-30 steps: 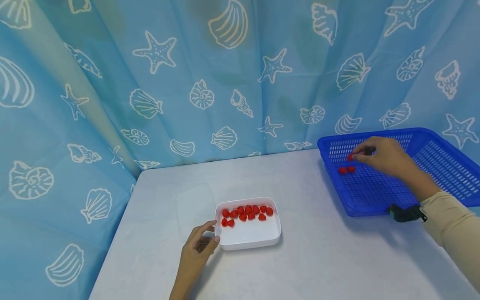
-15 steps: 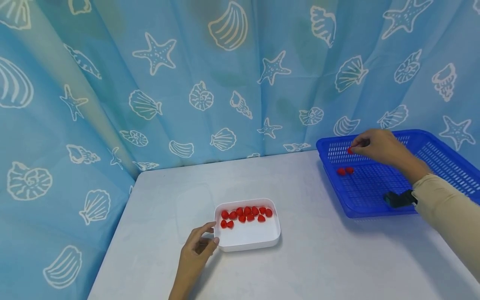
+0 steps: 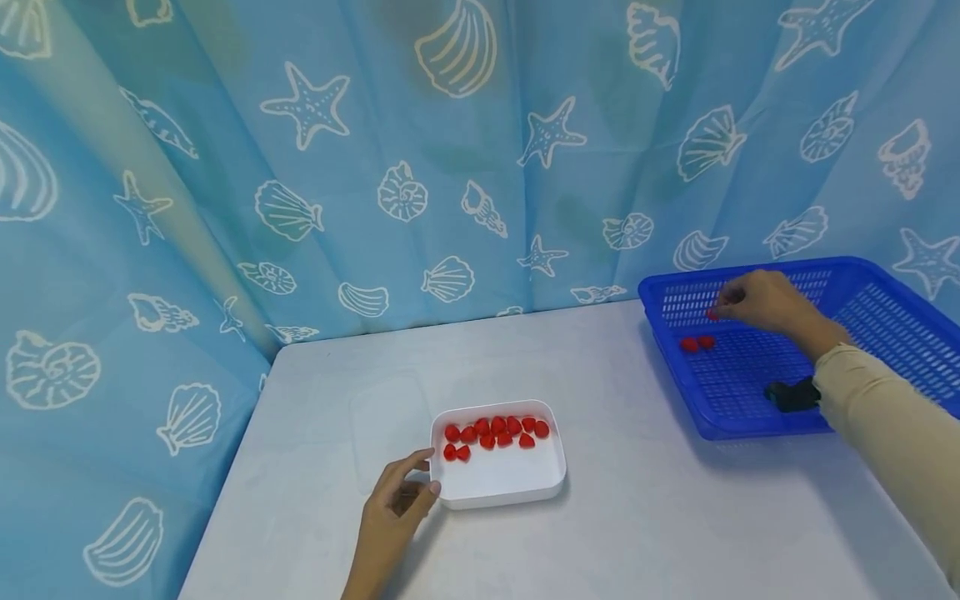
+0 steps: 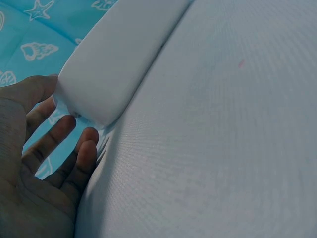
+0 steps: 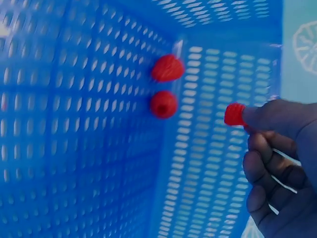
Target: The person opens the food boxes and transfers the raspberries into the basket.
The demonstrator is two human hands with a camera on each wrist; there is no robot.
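My right hand (image 3: 768,302) pinches a red raspberry (image 5: 235,114) between thumb and forefinger, over the far left part of the blue basket (image 3: 693,408). Its other fingers curl loosely. Two more raspberries (image 5: 164,104) lie side by side on the basket's bottom. At the middle of the table stands a shallow white box (image 3: 498,483) with several raspberries (image 3: 498,426) in rows along its far side. My left hand (image 3: 392,508) holds the box's left end, thumb and forefinger at the rim; in the left wrist view the remaining fingers (image 4: 84,158) are spread below the corner.
A clear flat lid (image 3: 386,408) lies on the white table (image 3: 592,533), left of the box. Behind the table and along its left hangs a blue curtain (image 3: 345,217) with shell prints. A dark strap or mount (image 3: 791,395) sits at the right wrist, over the basket's near side.
My right hand has risen slightly with the raspberry, then come down a little, staying over the basket. The left hand keeps its place at the box. The head view has shifted slightly.
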